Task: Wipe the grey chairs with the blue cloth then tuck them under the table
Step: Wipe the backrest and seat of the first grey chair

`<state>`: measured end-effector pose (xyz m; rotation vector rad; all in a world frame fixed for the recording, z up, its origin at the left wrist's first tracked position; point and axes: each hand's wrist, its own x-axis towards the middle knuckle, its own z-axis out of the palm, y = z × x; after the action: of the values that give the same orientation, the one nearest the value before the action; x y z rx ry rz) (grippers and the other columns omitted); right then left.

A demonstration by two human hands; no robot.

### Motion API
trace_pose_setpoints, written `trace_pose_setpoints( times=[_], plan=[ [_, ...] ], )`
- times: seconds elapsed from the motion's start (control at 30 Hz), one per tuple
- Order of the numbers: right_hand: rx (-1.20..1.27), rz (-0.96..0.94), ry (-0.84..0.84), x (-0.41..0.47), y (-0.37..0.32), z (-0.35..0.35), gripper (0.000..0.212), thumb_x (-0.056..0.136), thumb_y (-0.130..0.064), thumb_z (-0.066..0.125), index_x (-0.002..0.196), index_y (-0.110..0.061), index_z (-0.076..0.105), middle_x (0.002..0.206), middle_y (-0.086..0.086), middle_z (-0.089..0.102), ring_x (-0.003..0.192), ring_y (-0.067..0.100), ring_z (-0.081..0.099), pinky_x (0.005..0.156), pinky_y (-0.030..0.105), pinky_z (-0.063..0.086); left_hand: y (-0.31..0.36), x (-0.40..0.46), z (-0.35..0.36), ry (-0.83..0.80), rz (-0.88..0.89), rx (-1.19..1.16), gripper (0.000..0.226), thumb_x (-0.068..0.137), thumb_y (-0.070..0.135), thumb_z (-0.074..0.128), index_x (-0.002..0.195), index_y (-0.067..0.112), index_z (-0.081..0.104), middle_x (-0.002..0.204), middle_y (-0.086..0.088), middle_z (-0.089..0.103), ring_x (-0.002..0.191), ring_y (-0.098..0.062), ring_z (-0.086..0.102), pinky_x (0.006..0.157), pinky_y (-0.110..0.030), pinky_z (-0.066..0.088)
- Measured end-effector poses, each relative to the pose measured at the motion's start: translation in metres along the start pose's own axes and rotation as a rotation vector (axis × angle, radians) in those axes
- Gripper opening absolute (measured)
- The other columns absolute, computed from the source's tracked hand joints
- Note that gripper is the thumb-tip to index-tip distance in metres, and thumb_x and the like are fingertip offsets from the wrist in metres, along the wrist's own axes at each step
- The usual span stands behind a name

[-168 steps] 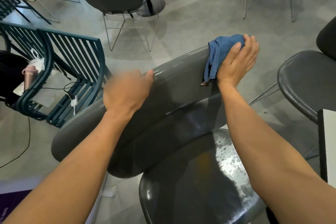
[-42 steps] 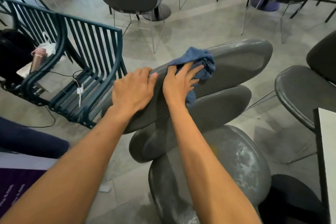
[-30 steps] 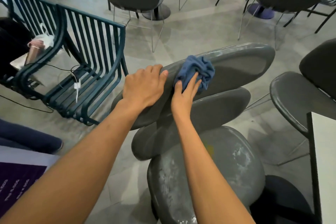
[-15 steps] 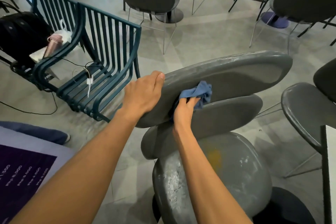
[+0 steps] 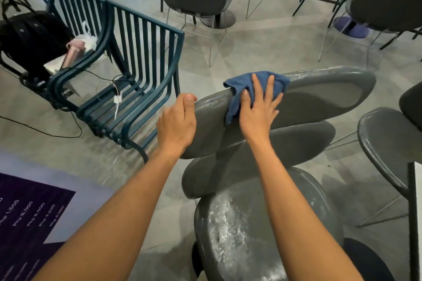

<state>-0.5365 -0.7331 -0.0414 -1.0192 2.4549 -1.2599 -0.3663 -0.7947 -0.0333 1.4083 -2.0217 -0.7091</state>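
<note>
I see the grey floor (image 5: pixel 262 48) filling most of the view, with several dark chairs standing on it at the far side. Closest to me is the grey chair (image 5: pixel 319 93) I am working on: its upper backrest pad runs from the middle of the view out to the right, a second pad sits just below it, and the seat (image 5: pixel 239 223) under that shows wet, shiny patches. To the left stands a teal slatted metal chair (image 5: pixel 141 57), well apart from my chair, with a white charger and cable (image 5: pixel 117 100) lying on its seat. Further left a black bag (image 5: pixel 29 36) sits on another teal chair, and a pink bottle (image 5: pixel 73 52) lies just beside it. A second grey chair (image 5: pixel 388 134) shows at the right edge, next to the dark edge of a table (image 5: pixel 412 212). A purple sign (image 5: pixel 29 219) fills the lower left corner.

My left hand (image 5: pixel 177 124) wraps over the left end of the upper backrest pad, thumb on top and fingers curled round the rim out of sight. My right hand (image 5: pixel 259 107) lies flat with fingers straight and spread, pressing the blue cloth (image 5: pixel 249 86) against the top edge of the same pad. The cloth drapes over that edge, bunched, between my two hands.
</note>
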Motion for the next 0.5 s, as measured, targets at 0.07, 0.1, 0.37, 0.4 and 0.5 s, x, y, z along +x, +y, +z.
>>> trace_pose_setpoints(
  times=[0.07,0.1,0.37,0.4,0.5],
  plan=[
    [-0.051,0.012,-0.011,0.012,0.002,-0.009,0.045,0.107,-0.047,0.037,0.152,-0.044,0.035,0.169,-0.012,0.000,0.154,0.036,-0.013,0.119,0.067,-0.001,0.001,-0.004,-0.001,-0.023,-0.019,-0.009,0.045,0.112,0.043,0.021,0.114,0.026,0.063,0.086,0.004,0.061,0.087,-0.027,0.061,0.081,-0.047,0.050],
    [-0.066,0.009,-0.008,0.014,0.001,-0.011,0.043,0.107,-0.046,0.038,0.150,-0.043,0.040,0.170,-0.011,0.002,0.154,0.037,-0.013,0.119,0.067,-0.002,0.002,-0.005,-0.002,-0.034,-0.026,-0.008,0.044,0.112,0.042,0.021,0.115,0.025,0.062,0.088,0.004,0.061,0.089,-0.026,0.060,0.081,-0.046,0.048],
    [0.004,-0.289,-0.148,-0.036,0.002,-0.001,0.050,0.102,-0.028,0.054,0.150,-0.031,0.045,0.168,-0.006,0.016,0.153,0.041,-0.013,0.123,0.058,0.002,0.009,0.001,-0.007,-0.144,-0.093,-0.006,0.054,0.107,0.061,0.017,0.124,0.029,0.058,0.116,-0.006,0.067,0.110,-0.032,0.060,0.093,-0.050,0.047],
    [0.009,-0.337,-0.189,-0.039,0.004,-0.004,0.052,0.100,-0.026,0.055,0.151,-0.031,0.044,0.168,-0.007,0.018,0.154,0.039,-0.013,0.123,0.057,0.000,0.011,0.004,-0.006,-0.145,-0.095,-0.002,0.054,0.106,0.062,0.018,0.124,0.030,0.057,0.120,-0.006,0.066,0.113,-0.032,0.060,0.096,-0.052,0.047],
    [0.079,-0.386,-0.279,-0.037,0.003,-0.013,0.053,0.095,-0.017,0.057,0.147,-0.028,0.052,0.164,-0.008,0.029,0.156,0.031,-0.010,0.124,0.056,-0.002,0.025,0.002,-0.001,-0.032,0.042,0.034,0.045,0.108,0.056,0.025,0.128,0.029,0.055,0.131,-0.002,0.059,0.122,-0.026,0.053,0.098,-0.047,0.045]
  ],
)
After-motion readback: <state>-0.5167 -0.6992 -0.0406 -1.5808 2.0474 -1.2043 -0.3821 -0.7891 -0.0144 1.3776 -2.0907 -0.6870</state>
